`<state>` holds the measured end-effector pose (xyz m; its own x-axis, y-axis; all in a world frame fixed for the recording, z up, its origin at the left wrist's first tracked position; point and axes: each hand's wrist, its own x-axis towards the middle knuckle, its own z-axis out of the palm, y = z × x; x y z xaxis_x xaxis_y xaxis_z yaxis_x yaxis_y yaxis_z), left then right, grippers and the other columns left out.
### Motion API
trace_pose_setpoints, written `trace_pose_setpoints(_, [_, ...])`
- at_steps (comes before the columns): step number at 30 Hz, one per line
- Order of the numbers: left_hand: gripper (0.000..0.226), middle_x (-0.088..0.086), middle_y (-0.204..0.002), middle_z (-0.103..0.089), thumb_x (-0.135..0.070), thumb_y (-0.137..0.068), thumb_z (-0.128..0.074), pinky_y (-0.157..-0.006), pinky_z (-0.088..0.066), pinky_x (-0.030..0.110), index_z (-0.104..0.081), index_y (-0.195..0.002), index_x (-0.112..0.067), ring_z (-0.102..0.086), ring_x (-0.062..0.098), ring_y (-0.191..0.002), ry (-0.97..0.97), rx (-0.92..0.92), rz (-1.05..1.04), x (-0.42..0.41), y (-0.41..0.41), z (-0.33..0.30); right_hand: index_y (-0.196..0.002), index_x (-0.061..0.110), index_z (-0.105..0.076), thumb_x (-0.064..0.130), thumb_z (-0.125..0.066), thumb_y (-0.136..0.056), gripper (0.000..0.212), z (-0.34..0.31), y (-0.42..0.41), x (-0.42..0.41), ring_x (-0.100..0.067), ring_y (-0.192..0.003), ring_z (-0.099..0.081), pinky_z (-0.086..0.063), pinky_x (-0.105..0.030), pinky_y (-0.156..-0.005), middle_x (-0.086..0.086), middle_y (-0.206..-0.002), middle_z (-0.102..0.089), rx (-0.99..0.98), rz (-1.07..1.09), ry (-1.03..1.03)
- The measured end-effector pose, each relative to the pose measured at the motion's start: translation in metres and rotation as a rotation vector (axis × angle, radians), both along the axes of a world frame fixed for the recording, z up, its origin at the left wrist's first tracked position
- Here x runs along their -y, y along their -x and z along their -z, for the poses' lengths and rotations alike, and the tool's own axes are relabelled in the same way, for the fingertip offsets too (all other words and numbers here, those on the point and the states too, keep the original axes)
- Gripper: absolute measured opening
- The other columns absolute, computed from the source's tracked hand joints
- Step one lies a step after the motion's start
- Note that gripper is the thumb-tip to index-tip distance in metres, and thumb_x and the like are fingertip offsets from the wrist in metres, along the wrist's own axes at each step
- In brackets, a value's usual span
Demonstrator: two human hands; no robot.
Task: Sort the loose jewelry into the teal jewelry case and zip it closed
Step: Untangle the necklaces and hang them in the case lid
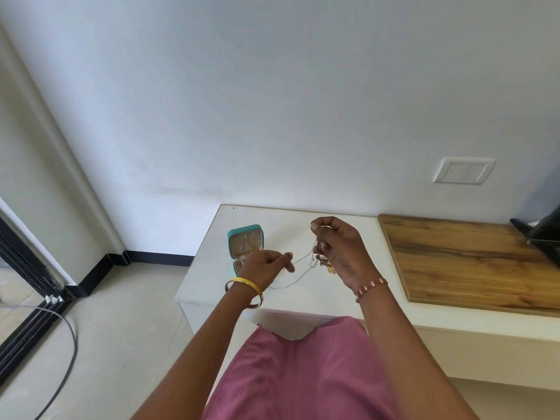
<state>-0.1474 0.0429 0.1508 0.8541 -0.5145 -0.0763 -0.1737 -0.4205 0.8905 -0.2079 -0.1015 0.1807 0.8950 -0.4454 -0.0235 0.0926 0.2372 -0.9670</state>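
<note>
Pink fabric point(303, 377) is seen nearest, over the lap. A thin silver chain point(298, 262) is pinched by the fingers of the left hand point(266, 268) and held up by the curled fingers of the right hand point(339, 250), above a white table point(212, 274) set against a white wall point(272, 101). The teal jewelry case point(245, 241) is stood open on the table, its lower half hidden behind the left hand. Small pendants under the right hand are hard to make out. A wooden board point(469, 256) is laid to the right.
</note>
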Motion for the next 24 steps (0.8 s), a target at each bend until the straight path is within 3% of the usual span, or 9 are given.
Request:
trace_pose_setpoints(3, [0.038,0.013,-0.064,-0.051,-0.030,-0.092,-0.051,-0.054,-0.037,0.022,-0.056,-0.057,-0.016,-0.042,0.016,-0.049,0.103,-0.116,-0.122,-0.005,-0.005,-0.005,-0.083,0.009,-0.062,-0.001,-0.057,-0.085,0.012,0.004,0.003,0.008,-0.008,-0.046,-0.044,-0.044,-0.024,-0.060,-0.001,-0.065,-0.050,0.023,0.008,-0.030])
trace_pose_setpoints(6, [0.037,-0.001,-0.045,-0.042,-0.026,-0.091,-0.054,-0.048,-0.032,0.021,-0.050,-0.057,-0.012,-0.035,0.009,-0.034,0.271,-0.286,-0.265,-0.008,-0.014,-0.010,-0.085,0.009,-0.063,-0.001,-0.057,-0.085,0.011,0.013,0.005,0.016,-0.011,-0.048,-0.046,-0.047,-0.026,-0.065,0.003,-0.051,-0.050,0.000,0.018,-0.055])
trace_pose_setpoints(8, [0.036,-0.002,-0.044,-0.037,-0.026,-0.090,-0.054,-0.046,-0.029,0.021,-0.047,-0.058,-0.013,-0.029,0.007,-0.031,0.347,-0.356,-0.302,-0.010,-0.019,-0.014,-0.083,0.010,-0.064,0.001,-0.058,-0.086,0.010,0.020,0.005,0.019,-0.011,-0.046,-0.041,-0.051,-0.028,-0.067,0.004,-0.046,-0.044,-0.038,0.021,-0.048])
trace_pose_setpoints(12, [0.042,-0.001,-0.044,-0.035,-0.032,-0.090,-0.054,-0.048,-0.030,0.021,-0.040,-0.054,-0.015,-0.028,0.012,-0.037,0.474,-0.442,-0.331,-0.015,-0.026,-0.024,-0.079,0.010,-0.064,0.004,-0.062,-0.084,0.008,0.034,0.007,0.022,-0.009,-0.040,-0.032,-0.049,-0.026,-0.055,-0.001,-0.051,-0.038,-0.141,0.072,-0.005])
trace_pose_setpoints(15, [0.039,0.001,-0.048,-0.037,-0.026,-0.093,-0.049,-0.047,-0.027,0.021,-0.041,-0.057,-0.014,-0.029,0.011,-0.036,0.563,-0.448,-0.252,-0.012,-0.023,-0.034,-0.081,0.007,-0.066,0.008,-0.063,-0.085,0.005,0.047,0.008,0.026,-0.014,-0.046,-0.032,-0.045,-0.023,-0.052,0.001,-0.047,-0.039,-0.204,0.062,0.067])
trace_pose_setpoints(17, [0.035,0.000,-0.050,-0.040,-0.025,-0.094,-0.048,-0.044,-0.027,0.019,-0.046,-0.061,-0.013,-0.029,0.010,-0.036,0.565,-0.439,-0.160,-0.008,-0.017,-0.038,-0.087,0.004,-0.068,0.012,-0.063,-0.085,0.010,0.051,0.009,0.025,-0.015,-0.052,-0.039,-0.041,-0.020,-0.054,0.002,-0.049,-0.047,-0.271,-0.005,0.196])
trace_pose_setpoints(19, [0.032,0.000,-0.053,-0.041,-0.023,-0.095,-0.047,-0.042,-0.028,0.017,-0.052,-0.065,-0.013,-0.030,0.008,-0.036,0.491,-0.382,-0.065,-0.001,-0.010,-0.041,-0.092,0.006,-0.070,0.015,-0.064,-0.085,0.013,0.050,0.008,0.023,-0.013,-0.064,-0.051,-0.040,-0.018,-0.060,0.000,-0.066,-0.060,-0.320,-0.083,0.295])
trace_pose_setpoints(22, [0.029,0.000,-0.056,-0.041,-0.018,-0.095,-0.044,-0.043,-0.029,0.017,-0.058,-0.070,-0.014,-0.033,0.003,-0.035,0.314,-0.252,0.065,0.008,-0.001,-0.048,-0.097,0.016,-0.071,0.013,-0.062,-0.086,0.015,0.042,0.004,0.018,-0.006,-0.091,-0.058,-0.043,-0.018,-0.080,0.004,-0.098,-0.068,-0.316,-0.161,0.400])
trace_pose_setpoints(24, [0.027,-0.001,-0.057,-0.043,-0.017,-0.095,-0.045,-0.043,-0.031,0.016,-0.060,-0.072,-0.015,-0.034,0.001,-0.035,0.211,-0.177,0.123,0.013,0.003,-0.053,-0.097,0.018,-0.071,0.008,-0.059,-0.086,0.019,0.033,-0.001,0.014,-0.009,-0.098,-0.057,-0.041,-0.023,-0.091,0.000,-0.105,-0.068,-0.257,-0.223,0.379])
